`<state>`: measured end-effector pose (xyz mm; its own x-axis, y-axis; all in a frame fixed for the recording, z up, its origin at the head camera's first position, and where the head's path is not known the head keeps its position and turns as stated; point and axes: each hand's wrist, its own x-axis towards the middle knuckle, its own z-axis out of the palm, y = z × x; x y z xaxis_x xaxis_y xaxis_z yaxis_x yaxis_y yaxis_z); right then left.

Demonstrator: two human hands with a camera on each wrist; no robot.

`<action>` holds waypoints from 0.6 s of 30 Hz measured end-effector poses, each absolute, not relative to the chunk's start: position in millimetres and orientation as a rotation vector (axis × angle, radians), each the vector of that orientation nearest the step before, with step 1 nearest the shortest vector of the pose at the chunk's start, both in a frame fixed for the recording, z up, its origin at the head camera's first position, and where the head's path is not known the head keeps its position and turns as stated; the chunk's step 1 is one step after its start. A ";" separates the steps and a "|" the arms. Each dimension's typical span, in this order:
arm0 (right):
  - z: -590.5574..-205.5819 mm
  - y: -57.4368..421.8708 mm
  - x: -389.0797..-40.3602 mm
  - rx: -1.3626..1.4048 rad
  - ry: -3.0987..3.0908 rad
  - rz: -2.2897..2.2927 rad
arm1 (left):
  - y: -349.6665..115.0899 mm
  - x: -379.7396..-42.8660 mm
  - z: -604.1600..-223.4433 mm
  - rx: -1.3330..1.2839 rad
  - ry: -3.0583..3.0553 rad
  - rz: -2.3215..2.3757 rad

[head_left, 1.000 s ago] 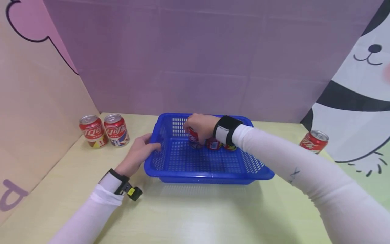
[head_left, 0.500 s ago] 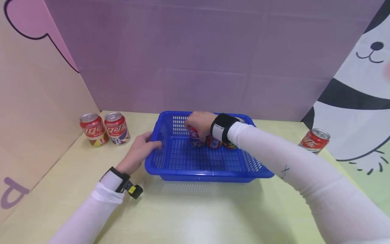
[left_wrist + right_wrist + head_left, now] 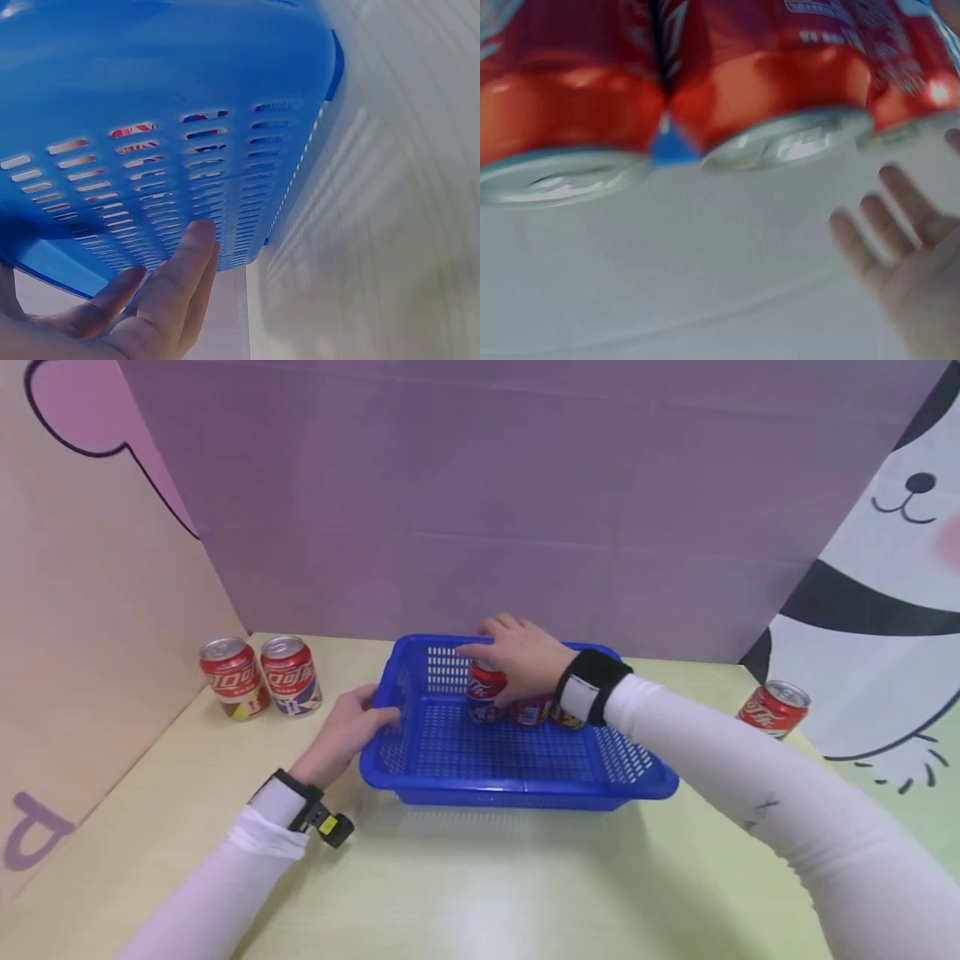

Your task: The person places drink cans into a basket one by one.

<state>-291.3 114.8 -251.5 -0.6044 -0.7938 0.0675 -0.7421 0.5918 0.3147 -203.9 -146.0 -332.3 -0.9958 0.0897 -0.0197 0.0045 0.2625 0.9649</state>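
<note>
A blue plastic basket (image 3: 517,787) with slotted walls stands on the table. My left hand (image 3: 337,739) grips its left rim, thumb over the inside and fingers against the outer wall (image 3: 157,180). Three red cola cans stand in a row along the back inside: a left can (image 3: 483,697), a middle can (image 3: 529,712) and a right can (image 3: 568,718), the last two partly behind my right arm. My right hand (image 3: 528,658) is over the left can. In the right wrist view its fingers (image 3: 896,202) are spread and apart from that can (image 3: 907,75).
Two more cola cans, an outer one (image 3: 234,679) and an inner one (image 3: 291,677), stand side by side at the back left of the table (image 3: 480,885). Another can (image 3: 775,708) stands near the right edge. A purple backdrop (image 3: 480,510) rises behind the basket.
My right hand has let go of the left can in the basket, with its fingers opening and the hand lifting up and to the right. My left hand keeps its grip on the rim.
</note>
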 end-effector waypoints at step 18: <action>-263.3 281.8 -231.7 0.341 -3.066 0.474 | -146.0 -203.5 -329.6 0.088 2.400 1.884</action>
<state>-231.7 281.8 -263.3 -0.9759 -0.2115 0.0538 -0.2179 0.9301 -0.2958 -203.5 -146.0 -329.6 -0.9944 0.1002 -0.0346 -0.0098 0.2381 0.9712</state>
